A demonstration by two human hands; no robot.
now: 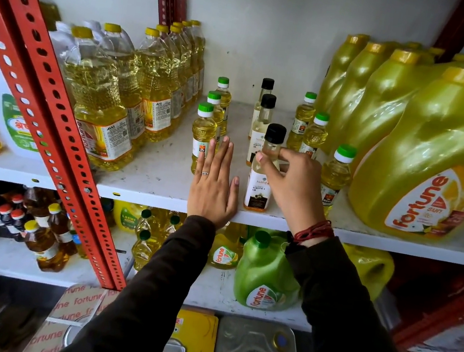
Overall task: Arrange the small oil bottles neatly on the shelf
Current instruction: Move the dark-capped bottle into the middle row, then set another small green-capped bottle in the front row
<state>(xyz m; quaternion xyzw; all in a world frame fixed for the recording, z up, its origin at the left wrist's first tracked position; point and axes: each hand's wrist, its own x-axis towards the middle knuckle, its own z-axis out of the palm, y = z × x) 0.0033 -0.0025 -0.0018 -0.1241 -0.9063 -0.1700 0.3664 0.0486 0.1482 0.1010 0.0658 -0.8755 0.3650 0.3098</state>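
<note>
Head view: you are mid-way through lining up the small bottles on the white shelf [165, 179]; your right hand [291, 183] pinches the neck of the front coconut oil bottle [261, 179], thumb and fingers closed just under its black cap, base resting near the shelf's front edge; your left hand [214, 185] lies flat and spread, holding nothing, palm on the shelf just beside that bottle and touching the nearest green-capped bottle [203, 133]; judged step: seating the front bottle in its row; next move likely calls for nudging it straight behind-to-front with the two black-capped bottles [263, 115] behind, label facing out, then letting go; bottle looks clear, pale contents, white-and-dark label, upright; three green-capped bottles stand in a row to its left, three more [314, 133] to its right, beside the big yellow jugs [421, 159].
</note>
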